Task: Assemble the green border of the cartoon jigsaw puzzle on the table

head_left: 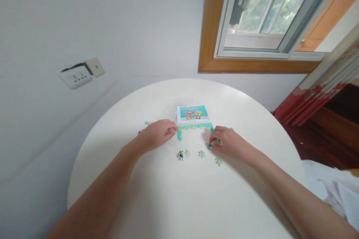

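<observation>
My right hand (228, 142) is closed in a pinch on a teal puzzle piece (208, 145), low over the table and just below the right side of a partly joined puzzle (193, 126). That puzzle has a teal top strip, with short runs of pieces down its left and right sides. My left hand (159, 133) is closed, its fingertips beside the left-side pieces (179, 135); whatever they may hold is hidden. Behind the strip lies a picture card (193, 114) with a pink and a yellow cartoon figure.
Loose pale green pieces (201, 154) and a dark patterned piece (180, 155) lie in front of the puzzle on the round white table (174, 201). More pieces (146, 123) show partly behind my left hand. A wall socket (75, 76) and a window (260, 11) are beyond.
</observation>
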The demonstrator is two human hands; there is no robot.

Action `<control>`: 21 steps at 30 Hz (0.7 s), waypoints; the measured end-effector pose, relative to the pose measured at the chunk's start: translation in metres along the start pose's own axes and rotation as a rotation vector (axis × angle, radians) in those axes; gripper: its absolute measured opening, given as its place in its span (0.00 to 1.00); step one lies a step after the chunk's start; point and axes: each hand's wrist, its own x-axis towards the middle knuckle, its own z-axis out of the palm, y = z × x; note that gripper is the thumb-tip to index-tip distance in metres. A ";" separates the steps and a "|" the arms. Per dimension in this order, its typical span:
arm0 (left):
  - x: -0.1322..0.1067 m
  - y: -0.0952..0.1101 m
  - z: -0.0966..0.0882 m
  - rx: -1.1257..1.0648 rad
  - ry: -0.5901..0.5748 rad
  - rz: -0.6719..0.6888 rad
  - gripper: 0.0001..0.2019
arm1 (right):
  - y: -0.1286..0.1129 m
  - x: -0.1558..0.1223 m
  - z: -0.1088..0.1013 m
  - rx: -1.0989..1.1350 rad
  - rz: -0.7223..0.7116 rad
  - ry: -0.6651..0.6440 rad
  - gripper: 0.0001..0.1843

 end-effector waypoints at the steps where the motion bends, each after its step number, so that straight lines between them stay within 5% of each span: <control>1: 0.000 0.001 0.001 -0.007 -0.013 0.000 0.11 | -0.001 0.002 0.003 0.003 -0.004 0.016 0.08; 13: 0.000 0.003 0.013 -0.068 -0.027 0.042 0.10 | -0.034 0.015 0.034 0.033 -0.084 0.199 0.09; 21: 0.000 0.011 0.011 -0.054 -0.043 0.007 0.10 | -0.054 0.030 0.036 0.129 -0.101 0.126 0.08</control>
